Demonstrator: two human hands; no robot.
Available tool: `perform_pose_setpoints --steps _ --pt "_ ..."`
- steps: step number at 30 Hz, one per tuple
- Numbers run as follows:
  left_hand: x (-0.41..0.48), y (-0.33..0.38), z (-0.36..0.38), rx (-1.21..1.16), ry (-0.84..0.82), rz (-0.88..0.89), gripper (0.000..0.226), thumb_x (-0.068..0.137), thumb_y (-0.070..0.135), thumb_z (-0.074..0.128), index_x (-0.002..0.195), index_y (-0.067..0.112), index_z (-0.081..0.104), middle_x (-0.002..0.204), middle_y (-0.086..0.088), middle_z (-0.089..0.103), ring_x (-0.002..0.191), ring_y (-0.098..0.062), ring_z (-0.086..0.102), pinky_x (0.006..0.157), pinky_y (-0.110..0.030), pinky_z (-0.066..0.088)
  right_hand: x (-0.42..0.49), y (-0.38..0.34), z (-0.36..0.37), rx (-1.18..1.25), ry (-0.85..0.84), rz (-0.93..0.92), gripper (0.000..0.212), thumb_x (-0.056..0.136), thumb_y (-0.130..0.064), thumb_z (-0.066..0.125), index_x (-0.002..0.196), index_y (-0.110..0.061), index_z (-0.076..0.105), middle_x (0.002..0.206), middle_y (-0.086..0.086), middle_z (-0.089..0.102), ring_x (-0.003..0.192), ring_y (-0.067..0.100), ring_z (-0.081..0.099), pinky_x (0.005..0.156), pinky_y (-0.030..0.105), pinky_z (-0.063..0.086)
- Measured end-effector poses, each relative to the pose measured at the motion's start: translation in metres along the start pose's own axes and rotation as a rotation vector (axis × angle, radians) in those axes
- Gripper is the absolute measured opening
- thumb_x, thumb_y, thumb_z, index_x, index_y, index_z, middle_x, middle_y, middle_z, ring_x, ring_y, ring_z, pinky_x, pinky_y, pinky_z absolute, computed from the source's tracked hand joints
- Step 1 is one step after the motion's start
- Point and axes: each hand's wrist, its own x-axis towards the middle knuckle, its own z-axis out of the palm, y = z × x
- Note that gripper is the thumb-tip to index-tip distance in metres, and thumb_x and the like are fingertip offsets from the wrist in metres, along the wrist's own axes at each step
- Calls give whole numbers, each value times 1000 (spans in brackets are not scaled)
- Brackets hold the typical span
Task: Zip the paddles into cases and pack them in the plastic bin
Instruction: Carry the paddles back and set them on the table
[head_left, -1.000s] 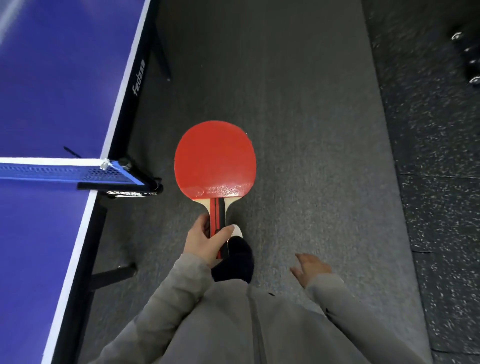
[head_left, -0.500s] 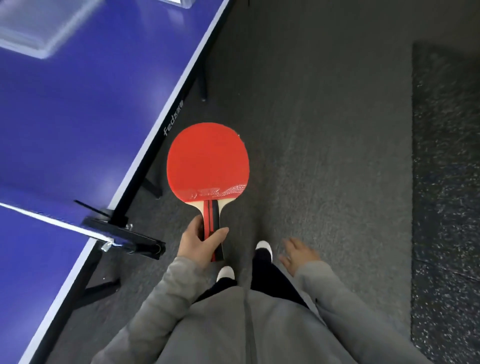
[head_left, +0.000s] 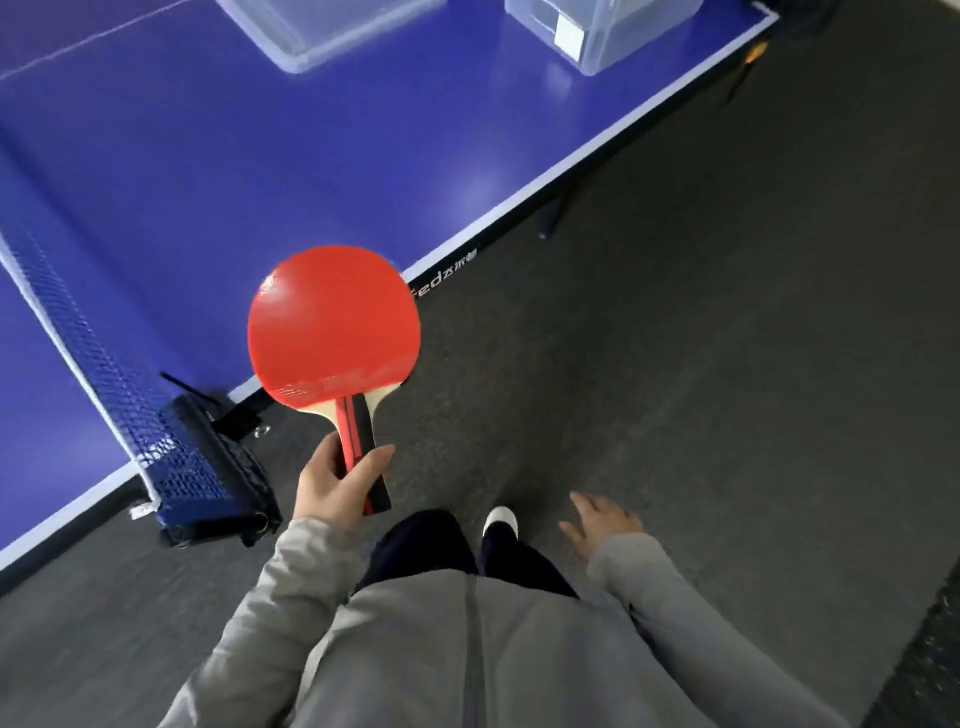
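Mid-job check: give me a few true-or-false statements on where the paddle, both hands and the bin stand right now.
1. The left hand grips the red-faced wooden paddle by its handle. True.
2. The paddle is already zipped into a case. False: its red face is bare, and no case is in view.
3. The right hand holds a second paddle. False: it hangs open beside the body and holds nothing.
4. A clear plastic bin stands on the blue table-tennis table near its far corner. True.
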Motion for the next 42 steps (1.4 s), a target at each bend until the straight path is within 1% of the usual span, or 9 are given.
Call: perform_pose_setpoints --steps 6,10,18,23,26,31,35,40,42 --pt "22 10 -2 -94 151 -52 50 46 52 68 75 13 55 75 -15 54 74 -28 54 71 -51 51 39 11 -56 -184 -22 -56 58 99 -48 28 150 -25 13 158 -5 16 147 18 9 118 44 14" --pt "54 16 -8 -165 240 -80 31 58 38 70 76 16 57 71 -8 56 71 -25 56 58 -30 49 73 -11 -102 -251 19 -95 58 98 -48 28 150 -26 14 158 -4 16 147 17 9 118 42 12" --pt "161 47 -35 -253 362 -111 36 60 37 64 80 8 56 65 -3 51 62 -19 46 64 -33 42 131 -128 -213 -360 127 -240 58 99 -46 26 151 -27 8 160 -5 5 147 15 3 119 42 6" --pt "223 62 -66 -337 395 -157 25 66 29 71 79 12 58 68 -9 54 66 -24 52 69 -39 47 152 -211 -280 -341 342 -437 57 100 -43 31 150 -22 15 159 -2 17 145 13 17 116 29 19" --pt "255 61 -84 -362 417 -168 23 68 24 74 78 13 56 71 -8 50 67 -24 49 59 -30 48 164 -252 -308 -349 364 -498 58 99 -43 34 150 -23 15 158 -1 18 145 14 19 113 30 22" --pt "294 49 -104 -266 475 -208 17 83 12 68 76 9 53 67 -5 47 62 -20 45 45 -12 44 189 -300 -331 -421 338 -518 61 99 -45 34 151 -24 11 160 -2 10 146 16 13 112 33 26" --pt "310 41 -112 -252 462 -265 20 82 13 69 76 6 51 64 -4 42 58 -18 43 51 -22 47 211 -325 -338 -487 311 -502 63 98 -47 33 151 -26 5 161 -3 -1 148 17 2 114 37 26" --pt "313 28 -119 -217 454 -315 26 82 16 71 89 -6 59 72 -10 50 68 -23 48 60 -25 49 224 -337 -336 -534 277 -466 68 96 -50 38 151 -27 4 160 -3 -9 148 19 -7 116 45 22" --pt "312 26 -120 -193 466 -314 29 79 18 74 87 -7 61 66 -9 49 66 -22 46 56 -23 48 226 -337 -334 -523 271 -465 70 95 -50 40 151 -28 4 160 -3 -11 147 19 -9 117 45 20"
